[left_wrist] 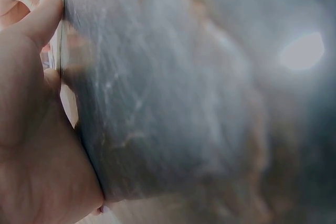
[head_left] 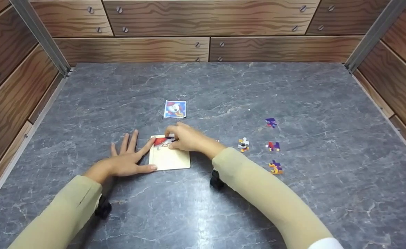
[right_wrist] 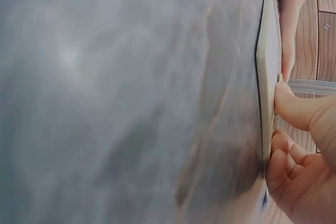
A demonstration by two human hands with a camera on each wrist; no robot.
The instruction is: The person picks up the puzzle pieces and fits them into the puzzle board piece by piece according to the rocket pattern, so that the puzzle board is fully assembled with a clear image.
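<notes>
A square, cream-coloured puzzle tray (head_left: 171, 159) lies on the table. In its upper left part sits a red-and-white puzzle section (head_left: 160, 141). My left hand (head_left: 128, 162) is spread flat at the tray's left side, with index finger and thumb resting on its rim. Over the tray's upper right part, my right hand (head_left: 185, 138) pinches a dark-edged puzzle piece (head_left: 170, 137) between thumb and curled fingers, mostly hidden under them. In the right wrist view, the right thumb (right_wrist: 289, 103) and fingers meet the tray's surface, seen nearly edge-on.
A small picture card (head_left: 175, 109) lies beyond the tray. To the right are several loose pieces: a white-and-orange piece (head_left: 243, 144), a purple piece (head_left: 271, 122), a red-and-purple piece (head_left: 273, 146) and a yellow-and-purple piece (head_left: 276, 167). Wood-patterned walls (head_left: 209, 20) border the table.
</notes>
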